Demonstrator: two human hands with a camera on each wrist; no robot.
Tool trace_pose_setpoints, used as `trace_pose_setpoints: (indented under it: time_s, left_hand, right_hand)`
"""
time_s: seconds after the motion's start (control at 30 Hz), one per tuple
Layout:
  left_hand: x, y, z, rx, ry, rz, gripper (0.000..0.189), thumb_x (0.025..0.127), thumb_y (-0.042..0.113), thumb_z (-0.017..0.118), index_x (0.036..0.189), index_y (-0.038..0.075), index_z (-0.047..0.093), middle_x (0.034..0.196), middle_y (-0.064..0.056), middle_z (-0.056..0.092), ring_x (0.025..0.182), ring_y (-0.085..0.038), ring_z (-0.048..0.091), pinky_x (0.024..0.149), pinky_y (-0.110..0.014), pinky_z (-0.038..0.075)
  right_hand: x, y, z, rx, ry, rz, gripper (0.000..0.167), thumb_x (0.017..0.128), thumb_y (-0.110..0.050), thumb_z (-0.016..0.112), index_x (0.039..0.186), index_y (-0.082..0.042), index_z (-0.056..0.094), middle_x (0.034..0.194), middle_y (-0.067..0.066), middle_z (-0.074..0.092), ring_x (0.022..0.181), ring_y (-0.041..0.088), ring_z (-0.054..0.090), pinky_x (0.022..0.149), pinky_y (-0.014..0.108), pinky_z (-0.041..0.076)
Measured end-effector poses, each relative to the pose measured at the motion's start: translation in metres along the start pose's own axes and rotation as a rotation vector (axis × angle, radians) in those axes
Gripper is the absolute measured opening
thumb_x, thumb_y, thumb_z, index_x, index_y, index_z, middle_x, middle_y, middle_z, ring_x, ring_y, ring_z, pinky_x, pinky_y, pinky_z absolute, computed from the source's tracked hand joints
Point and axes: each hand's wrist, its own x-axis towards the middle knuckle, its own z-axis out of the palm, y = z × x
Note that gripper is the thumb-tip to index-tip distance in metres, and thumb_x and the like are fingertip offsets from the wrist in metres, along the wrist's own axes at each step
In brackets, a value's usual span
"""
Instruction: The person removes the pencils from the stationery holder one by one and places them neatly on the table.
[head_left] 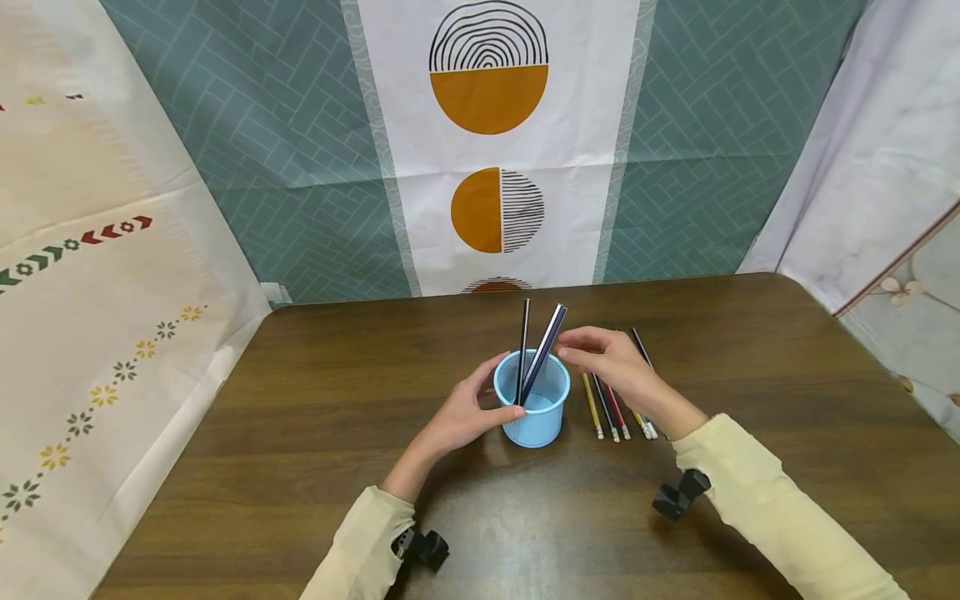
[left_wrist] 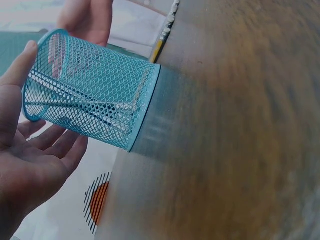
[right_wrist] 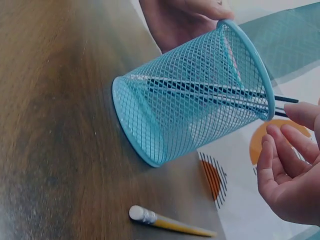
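Observation:
A light blue mesh pencil cup (head_left: 534,429) stands upright on the table. My left hand (head_left: 467,412) grips it near the rim, thumb on the near side and fingers round the far left side. Inside lean a black pencil (head_left: 524,337) and, tilted right, dark pencils with a white stripe (head_left: 546,348). My right hand (head_left: 611,362) is at the cup's right, its fingers loosely bent and its fingertips close beside the tops of the tilted pencils. In the right wrist view, the index fingertip overlaps the pencil ends (right_wrist: 286,100), while the thumb and other fingers stand apart from them.
Right of the cup, several pencils lie on the brown wooden table (head_left: 337,417), among them a yellow pencil (head_left: 592,404) and a red pencil (head_left: 617,411), eraser ends toward me. Some are partly under my right hand. A patterned cloth (head_left: 495,150) hangs behind the table.

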Motion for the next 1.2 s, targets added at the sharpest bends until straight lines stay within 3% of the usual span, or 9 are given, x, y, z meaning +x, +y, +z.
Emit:
trace_pose_setpoints:
  time_s: [0.27,0.53,0.77,1.03,1.2]
  left_hand:
    - [0.000,-0.001,0.000,-0.009,0.001,-0.005,0.076,0.084,0.019,0.077,0.148,0.008,0.036,0.141,-0.010,0.048,0.123,-0.029,0.051,0.100,-0.049,0.042]
    - [0.000,-0.001,-0.001,0.000,0.010,-0.002,0.074,0.085,0.013,0.075,0.148,0.009,0.036,0.141,-0.009,0.048,0.124,-0.026,0.050,0.101,-0.047,0.042]
    - [0.003,-0.001,0.000,0.001,0.007,0.000,0.074,0.085,0.015,0.075,0.148,0.010,0.036,0.140,-0.008,0.049,0.123,-0.026,0.050,0.101,-0.047,0.042]
    - [0.002,-0.001,-0.001,-0.017,-0.005,0.014,0.074,0.086,0.012,0.074,0.148,0.006,0.034,0.141,-0.014,0.047,0.125,-0.031,0.049,0.101,-0.049,0.041]
    - [0.001,0.000,0.000,-0.020,-0.010,0.009,0.074,0.086,0.011,0.074,0.148,0.006,0.034,0.142,-0.014,0.047,0.125,-0.030,0.048,0.101,-0.048,0.041]
  right_hand:
    - [0.003,-0.001,0.007,0.066,0.009,0.029,0.038,0.092,-0.014,0.066,0.124,0.006,0.058,0.118,0.020,0.063,0.105,0.027,0.060,0.092,0.051,0.047]
    - [0.007,-0.003,0.013,0.058,0.012,0.030,0.037,0.093,-0.013,0.066,0.123,0.007,0.059,0.118,0.020,0.064,0.107,0.031,0.061,0.091,0.043,0.050]
    - [0.009,-0.002,0.014,-0.006,0.088,0.000,0.031,0.090,-0.012,0.069,0.116,0.005,0.065,0.110,0.017,0.068,0.099,0.026,0.063,0.080,0.032,0.055]
    - [0.007,-0.003,0.014,-0.002,0.102,-0.036,0.027,0.090,-0.012,0.069,0.111,0.005,0.066,0.103,0.016,0.070,0.091,0.022,0.063,0.081,0.047,0.054]
    - [0.005,-0.004,0.012,-0.007,0.099,-0.033,0.027,0.091,-0.011,0.068,0.112,0.005,0.065,0.104,0.017,0.069,0.092,0.023,0.064,0.081,0.045,0.055]
